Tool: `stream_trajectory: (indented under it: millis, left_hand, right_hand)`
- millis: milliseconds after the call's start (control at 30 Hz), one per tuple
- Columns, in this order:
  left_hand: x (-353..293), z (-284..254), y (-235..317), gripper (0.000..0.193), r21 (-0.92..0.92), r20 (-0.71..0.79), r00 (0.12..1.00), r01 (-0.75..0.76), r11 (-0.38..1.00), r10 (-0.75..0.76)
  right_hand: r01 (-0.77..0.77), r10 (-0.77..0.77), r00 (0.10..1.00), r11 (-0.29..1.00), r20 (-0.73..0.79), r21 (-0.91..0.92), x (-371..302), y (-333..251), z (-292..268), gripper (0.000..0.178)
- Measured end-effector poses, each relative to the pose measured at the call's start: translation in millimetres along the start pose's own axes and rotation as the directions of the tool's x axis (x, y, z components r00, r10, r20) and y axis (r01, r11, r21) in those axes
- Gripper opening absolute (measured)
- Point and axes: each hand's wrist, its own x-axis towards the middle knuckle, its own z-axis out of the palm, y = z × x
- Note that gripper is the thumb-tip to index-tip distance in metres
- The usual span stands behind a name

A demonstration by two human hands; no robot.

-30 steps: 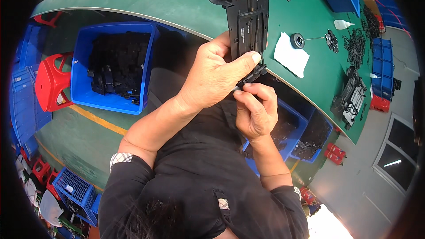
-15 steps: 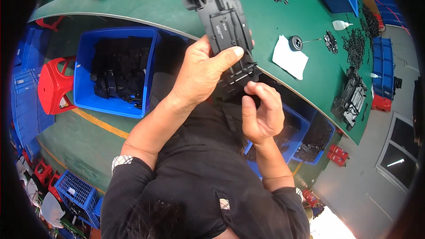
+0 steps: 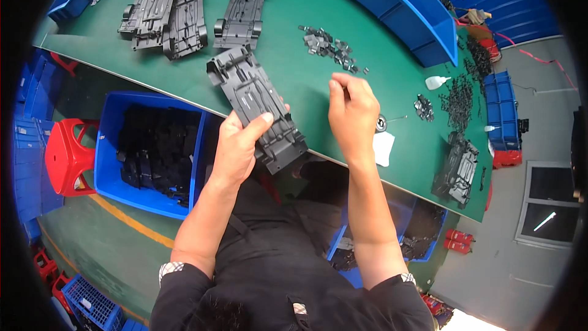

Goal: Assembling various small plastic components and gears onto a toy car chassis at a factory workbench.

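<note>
My left hand (image 3: 236, 146) grips a long black plastic toy-car chassis (image 3: 257, 107) by its middle, holding it tilted over the near edge of the green table (image 3: 294, 86). My right hand (image 3: 352, 110) is raised over the table to the right of the chassis, fingers pinched together; whether a small part sits between them I cannot tell. A pile of small grey clips (image 3: 327, 46) lies on the table just beyond that hand.
Three more black chassis (image 3: 184, 12) lie at the table's far left. A blue bin of black parts (image 3: 153, 147) and a red stool (image 3: 67, 153) stand on my left. Blue bins (image 3: 398, 0), a glue bottle (image 3: 436, 82), and another chassis (image 3: 458, 168) sit right.
My right hand left the chassis and moved up and right toward the small clips. My left hand swung the chassis further left, and my view shifted up over the table.
</note>
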Motion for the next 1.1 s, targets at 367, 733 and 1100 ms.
stream_trajectory:
  millis: [367, 733, 1100]
  left_hand:
    - [2.7, -7.0, 3.7, 0.027, -0.025, 0.079, 0.996, 0.039, 0.999, -0.037]
    - [4.2, -6.7, -4.1, 0.028, -0.025, 0.050, 0.999, 0.016, 1.000, -0.015]
    - [2.7, 1.7, -4.7, 0.026, 0.024, 0.021, 1.000, -0.012, 1.000, 0.012]
  right_hand:
    - [-0.116, 0.140, 0.989, 0.928, 0.044, -0.353, 57.9, 31.6, 53.4, 0.017]
    - [-0.296, 0.367, 0.930, 0.766, -0.011, 0.571, -20.5, -15.7, -22.6, 0.017]
    - [-0.497, 0.591, 0.801, 0.571, 0.093, 0.653, -105.6, 15.3, -81.2, 0.022]
